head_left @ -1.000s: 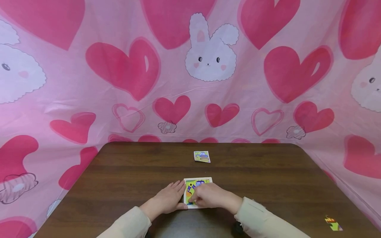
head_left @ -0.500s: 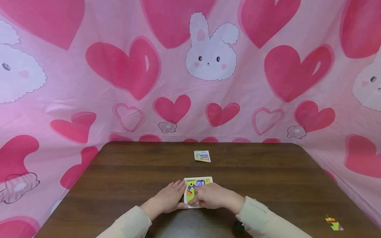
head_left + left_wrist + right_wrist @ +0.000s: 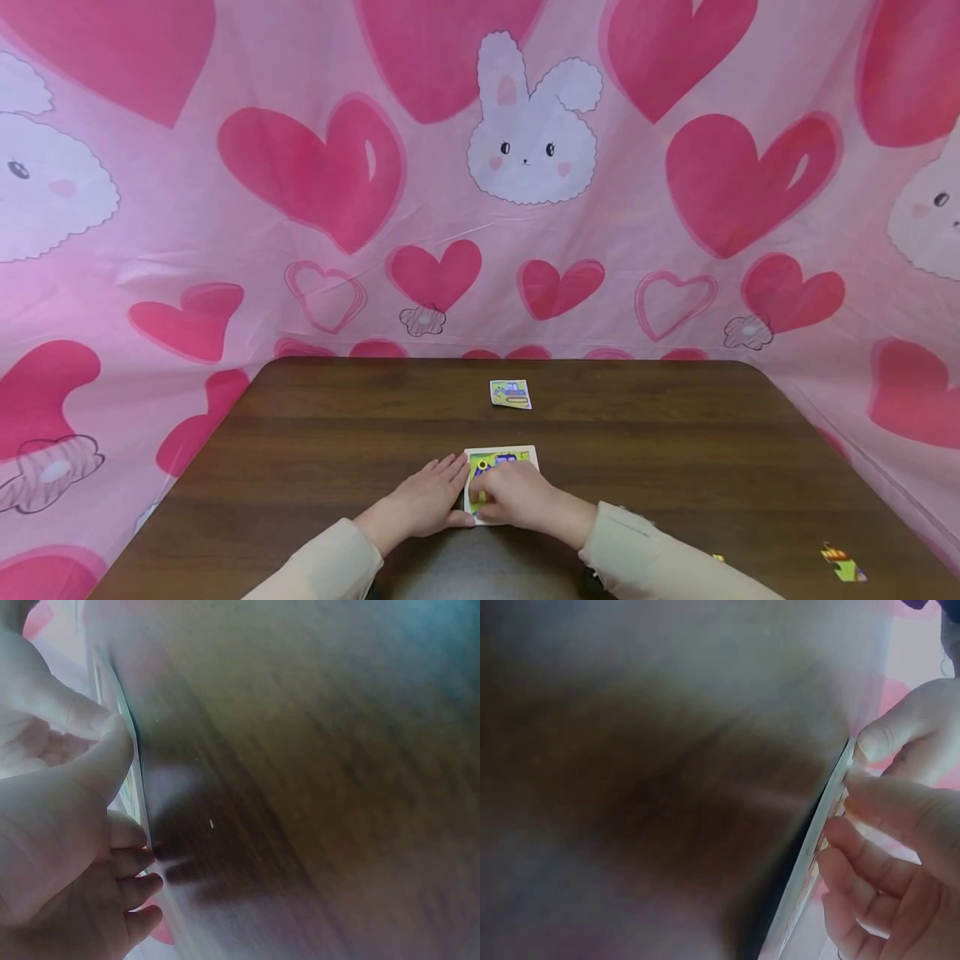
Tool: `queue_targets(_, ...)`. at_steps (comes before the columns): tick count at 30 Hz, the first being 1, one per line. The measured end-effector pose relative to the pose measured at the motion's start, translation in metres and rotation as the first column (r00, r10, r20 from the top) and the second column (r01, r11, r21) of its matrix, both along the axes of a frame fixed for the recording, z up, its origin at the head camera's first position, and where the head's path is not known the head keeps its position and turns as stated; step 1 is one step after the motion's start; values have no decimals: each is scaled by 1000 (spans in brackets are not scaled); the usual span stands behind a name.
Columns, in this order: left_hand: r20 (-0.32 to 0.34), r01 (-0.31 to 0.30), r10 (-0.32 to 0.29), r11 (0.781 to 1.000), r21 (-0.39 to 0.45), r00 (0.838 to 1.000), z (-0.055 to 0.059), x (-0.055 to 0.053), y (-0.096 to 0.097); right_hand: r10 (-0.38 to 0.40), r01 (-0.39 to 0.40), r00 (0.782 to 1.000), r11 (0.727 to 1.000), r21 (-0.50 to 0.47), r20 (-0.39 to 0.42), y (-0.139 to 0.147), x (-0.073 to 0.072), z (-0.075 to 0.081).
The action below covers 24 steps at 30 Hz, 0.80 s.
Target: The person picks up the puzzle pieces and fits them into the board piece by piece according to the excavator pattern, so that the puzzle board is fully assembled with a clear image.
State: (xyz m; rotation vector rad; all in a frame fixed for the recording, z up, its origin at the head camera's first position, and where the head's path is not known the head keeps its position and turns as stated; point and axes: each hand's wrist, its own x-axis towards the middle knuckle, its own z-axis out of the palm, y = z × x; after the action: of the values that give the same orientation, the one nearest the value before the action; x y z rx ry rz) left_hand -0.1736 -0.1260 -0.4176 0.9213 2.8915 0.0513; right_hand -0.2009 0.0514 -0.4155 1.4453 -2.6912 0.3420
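A small jigsaw puzzle (image 3: 501,450) in a white-edged tray lies on the table, showing a blue vehicle on yellow-green. My left hand (image 3: 426,502) lies along its left side, fingers straight and thumb at the near left corner. Over the puzzle is my right hand (image 3: 519,495), fingers bent and tips touching its left part. Much of the picture is hidden beneath it. The right wrist view has the right hand's fingers (image 3: 847,874) loosely bent against the puzzle's surface. In the left wrist view, the left thumb (image 3: 112,754) rests at the tray edge.
A small picture card (image 3: 511,394) of a blue vehicle lies farther back on the brown table (image 3: 360,417). Loose jigsaw pieces (image 3: 842,562) are at the front right. A yellow bit (image 3: 717,557) shows beside the right sleeve. A pink heart-patterned cloth (image 3: 525,225) hangs behind.
My right hand has shifted slightly left and its index finger, pointing at the near left before, is now more bent. A yellow bit has come into view by the sleeve. The left hand stays put.
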Motion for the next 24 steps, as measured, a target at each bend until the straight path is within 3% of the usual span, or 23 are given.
queue_targets(16, 23, -2, 2, 1000, -4, 1000, 3, -2, 1, -137, 140, 980, 990, -17, 144, -3, 2, 0)
queue_targets(24, 38, -11, 11, 1000, -2, 999, 1, -2, 1, -159, 164, 977, 986, -23, 142, -4, 3, -1)
